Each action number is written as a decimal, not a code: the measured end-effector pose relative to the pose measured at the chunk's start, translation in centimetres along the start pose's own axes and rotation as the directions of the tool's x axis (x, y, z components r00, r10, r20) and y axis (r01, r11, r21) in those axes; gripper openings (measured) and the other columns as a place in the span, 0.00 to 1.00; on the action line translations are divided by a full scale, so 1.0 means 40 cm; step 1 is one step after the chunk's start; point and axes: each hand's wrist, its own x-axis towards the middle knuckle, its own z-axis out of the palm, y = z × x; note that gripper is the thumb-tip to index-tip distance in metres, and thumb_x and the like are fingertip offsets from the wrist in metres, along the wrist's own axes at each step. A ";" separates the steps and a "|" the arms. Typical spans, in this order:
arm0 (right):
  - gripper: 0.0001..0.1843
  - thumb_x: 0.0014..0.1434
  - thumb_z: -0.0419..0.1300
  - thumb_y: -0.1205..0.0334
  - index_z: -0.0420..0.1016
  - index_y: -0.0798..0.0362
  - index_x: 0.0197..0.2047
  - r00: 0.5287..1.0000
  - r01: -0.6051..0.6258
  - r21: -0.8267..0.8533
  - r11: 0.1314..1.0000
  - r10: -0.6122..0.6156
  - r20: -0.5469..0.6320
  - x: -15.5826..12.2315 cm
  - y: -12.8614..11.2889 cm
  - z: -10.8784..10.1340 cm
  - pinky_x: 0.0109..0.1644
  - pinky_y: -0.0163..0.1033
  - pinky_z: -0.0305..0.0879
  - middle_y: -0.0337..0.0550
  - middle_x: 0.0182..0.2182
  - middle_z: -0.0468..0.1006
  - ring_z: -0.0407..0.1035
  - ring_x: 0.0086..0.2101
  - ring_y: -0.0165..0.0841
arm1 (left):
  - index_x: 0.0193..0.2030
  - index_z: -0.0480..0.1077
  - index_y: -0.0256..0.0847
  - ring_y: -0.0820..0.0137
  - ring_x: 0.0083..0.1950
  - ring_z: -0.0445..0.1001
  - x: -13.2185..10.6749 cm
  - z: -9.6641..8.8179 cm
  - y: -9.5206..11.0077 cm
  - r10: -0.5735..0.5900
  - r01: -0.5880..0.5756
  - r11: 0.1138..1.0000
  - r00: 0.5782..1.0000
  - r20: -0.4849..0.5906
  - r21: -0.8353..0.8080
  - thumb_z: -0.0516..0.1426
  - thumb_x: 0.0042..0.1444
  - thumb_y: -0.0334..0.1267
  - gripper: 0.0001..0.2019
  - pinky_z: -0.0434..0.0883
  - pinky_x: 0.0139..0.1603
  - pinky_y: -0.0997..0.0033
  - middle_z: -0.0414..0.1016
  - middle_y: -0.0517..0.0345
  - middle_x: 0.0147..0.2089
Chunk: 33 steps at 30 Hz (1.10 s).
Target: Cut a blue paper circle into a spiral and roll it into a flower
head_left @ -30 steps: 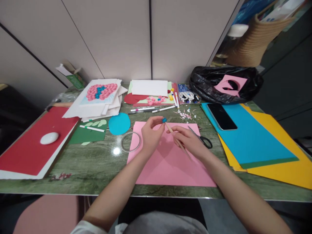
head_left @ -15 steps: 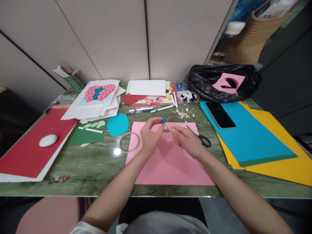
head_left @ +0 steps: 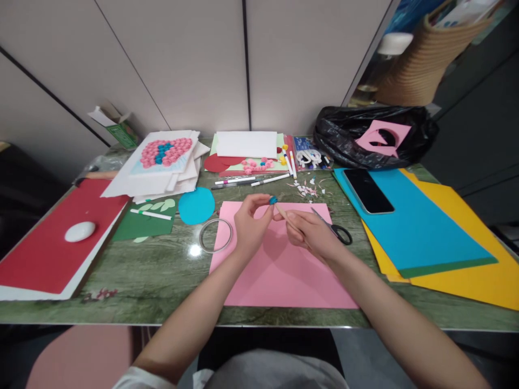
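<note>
Between the thumb and fingers of my left hand (head_left: 252, 220) is a small rolled blue paper flower (head_left: 273, 200). My right hand (head_left: 310, 229) is closed around a thin wooden stick (head_left: 287, 217), whose tip meets or nearly meets the flower's lower right side. Both hands are above a pink paper sheet (head_left: 279, 270). Black-handled scissors (head_left: 341, 234) lie at the sheet's right edge, partly behind my right hand. A roll of tape (head_left: 201, 246) rests at the sheet's left edge, and a blue paper circle (head_left: 196, 206) lies beyond it.
At left, a white oval object (head_left: 80, 232) sits on red paper (head_left: 44, 259). A picture of pink and blue paper roses (head_left: 166, 153) tops a white stack. Markers (head_left: 271, 180) and paper scraps (head_left: 307, 190) lie behind. A phone (head_left: 368, 190) rests on blue paper (head_left: 430, 227) near a black bag (head_left: 340, 143).
My right fingers have shifted slightly along the stick, and more of it shows. My left hand keeps the blue flower in nearly the same place.
</note>
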 end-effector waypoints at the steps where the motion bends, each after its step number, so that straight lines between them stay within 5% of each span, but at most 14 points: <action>1: 0.15 0.62 0.54 0.55 0.72 0.59 0.42 1.000 -0.013 0.034 0.999 0.013 0.005 0.000 -0.001 0.000 0.22 0.33 0.39 0.27 0.14 0.55 0.46 0.16 0.22 | 0.38 0.71 0.39 0.72 0.40 0.77 0.000 0.000 0.001 0.002 -0.002 1.000 1.000 0.004 -0.001 0.61 0.49 0.29 0.09 0.74 0.47 0.69 0.76 0.57 0.37; 12: 0.10 0.64 0.51 0.64 0.73 0.58 0.39 0.980 -0.178 0.396 0.901 0.126 0.154 -0.006 -0.014 0.002 0.19 0.31 0.39 0.26 0.13 0.52 0.40 0.13 0.20 | 0.38 0.71 0.39 0.73 0.41 0.77 -0.001 0.000 0.003 0.043 -0.043 0.999 0.999 -0.015 -0.007 0.61 0.49 0.28 0.09 0.74 0.47 0.69 0.76 0.58 0.37; 17: 0.13 0.65 0.50 0.62 0.73 0.57 0.37 0.979 -0.187 0.389 0.902 0.138 0.152 -0.004 -0.017 0.008 0.20 0.31 0.41 0.25 0.13 0.49 0.37 0.13 0.21 | 0.40 0.71 0.40 0.73 0.43 0.76 -0.008 0.005 0.006 0.053 -0.053 0.998 0.998 -0.023 -0.027 0.60 0.50 0.28 0.10 0.74 0.49 0.68 0.76 0.57 0.39; 21: 0.13 0.64 0.51 0.59 0.73 0.57 0.40 0.999 -0.028 0.206 0.978 0.024 0.022 0.005 -0.011 0.005 0.21 0.32 0.42 0.26 0.13 0.53 0.42 0.14 0.22 | 0.49 0.69 0.43 0.69 0.51 0.74 -0.012 0.011 0.004 0.036 -0.034 0.998 0.998 0.044 -0.048 0.59 0.49 0.25 0.19 0.71 0.57 0.63 0.75 0.54 0.49; 25: 0.16 0.64 0.50 0.55 0.73 0.56 0.43 0.992 0.085 -0.151 0.985 -0.097 -0.075 0.006 -0.006 -0.002 0.21 0.33 0.43 0.28 0.14 0.56 0.48 0.16 0.25 | 0.57 0.63 0.44 0.65 0.60 0.70 -0.007 0.004 0.001 0.004 0.005 0.998 0.991 0.137 -0.068 0.55 0.49 0.23 0.27 0.67 0.62 0.58 0.71 0.51 0.57; 29: 0.17 0.65 0.47 0.55 0.74 0.54 0.44 0.967 0.118 -0.619 0.777 -0.231 -0.107 -0.001 -0.003 0.000 0.26 0.34 0.51 0.32 0.17 0.63 0.58 0.20 0.28 | 0.56 0.66 0.43 0.64 0.59 0.70 -0.001 -0.007 0.000 -0.054 0.051 0.999 0.983 0.175 0.019 0.53 0.49 0.23 0.27 0.69 0.60 0.59 0.70 0.50 0.59; 33: 0.17 0.65 0.46 0.59 0.73 0.53 0.48 0.941 0.087 -0.869 0.487 -0.328 -0.089 -0.002 0.002 0.005 0.30 0.35 0.53 0.40 0.25 0.74 0.65 0.25 0.32 | 0.55 0.69 0.44 0.64 0.57 0.71 -0.004 -0.008 -0.005 -0.041 -0.002 0.977 0.979 0.198 0.211 0.52 0.48 0.23 0.27 0.70 0.58 0.58 0.71 0.53 0.58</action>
